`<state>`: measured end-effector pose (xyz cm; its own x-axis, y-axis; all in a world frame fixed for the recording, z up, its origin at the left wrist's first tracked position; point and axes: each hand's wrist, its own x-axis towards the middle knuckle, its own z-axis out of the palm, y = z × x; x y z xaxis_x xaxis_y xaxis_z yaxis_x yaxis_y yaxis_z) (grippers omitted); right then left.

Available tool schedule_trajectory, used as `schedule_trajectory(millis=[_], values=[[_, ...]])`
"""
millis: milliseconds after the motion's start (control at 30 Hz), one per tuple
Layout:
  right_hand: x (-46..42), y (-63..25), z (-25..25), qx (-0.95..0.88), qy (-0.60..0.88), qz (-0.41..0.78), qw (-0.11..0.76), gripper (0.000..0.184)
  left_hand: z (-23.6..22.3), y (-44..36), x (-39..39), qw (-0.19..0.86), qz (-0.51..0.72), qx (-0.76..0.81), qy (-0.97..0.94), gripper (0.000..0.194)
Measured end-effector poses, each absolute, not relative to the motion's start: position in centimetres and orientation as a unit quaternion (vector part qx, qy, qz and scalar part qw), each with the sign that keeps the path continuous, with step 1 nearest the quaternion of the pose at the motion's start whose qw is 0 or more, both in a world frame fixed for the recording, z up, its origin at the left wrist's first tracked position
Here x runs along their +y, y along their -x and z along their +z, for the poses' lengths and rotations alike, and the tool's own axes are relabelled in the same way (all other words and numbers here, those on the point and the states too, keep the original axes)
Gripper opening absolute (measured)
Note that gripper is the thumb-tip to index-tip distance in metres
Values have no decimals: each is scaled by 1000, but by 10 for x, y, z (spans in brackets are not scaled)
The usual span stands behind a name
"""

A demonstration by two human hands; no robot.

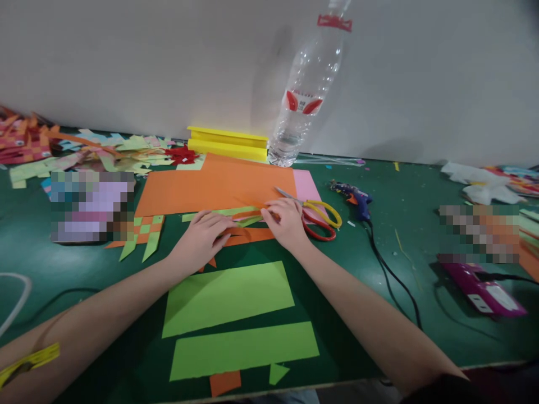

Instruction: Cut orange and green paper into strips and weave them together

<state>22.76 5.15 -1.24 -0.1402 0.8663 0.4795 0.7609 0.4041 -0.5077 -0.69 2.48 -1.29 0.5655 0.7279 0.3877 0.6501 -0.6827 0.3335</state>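
My left hand (pixel 204 234) lies on thin orange paper strips (pixel 248 234) on the green table, its fingers curled and pressing a strip down. My right hand (pixel 286 223) pinches the same strips at their right end, fingers closed together. Red-and-yellow scissors (pixel 320 216) lie just to the right of my right hand, touching or nearly touching it. A large orange sheet (pixel 219 185) lies just beyond both hands. Two light green paper pieces (pixel 229 297) lie between my forearms, nearer to me.
A clear plastic bottle (pixel 305 90) stands by the wall beside a yellow folded stack (pixel 227 143). A blue glue gun (pixel 356 199) with a black cord lies right. A woven orange-green piece (pixel 145 230) and paper scraps (pixel 84 154) lie left. A purple device (pixel 480 289) sits far right.
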Motion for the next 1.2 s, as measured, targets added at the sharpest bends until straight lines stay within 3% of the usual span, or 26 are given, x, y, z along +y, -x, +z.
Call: schedule_trajectory(millis=[133,500,667,933,1200], values=[[53,-229,-15,-747,551,80,364,17,-13,7,25,74,262,384,-882,19],[53,-229,-18,-740,548,33,388,27,-13,8,25,75,281,374,-880,19],[40,-222,-2,-784,474,6,401,12,-7,5,23,82,296,390,-868,21],[33,-218,-2,-855,352,23,380,8,-7,6,21,105,365,447,-810,25],[30,-215,-2,-892,299,50,335,21,-2,5,18,83,395,416,-815,20]])
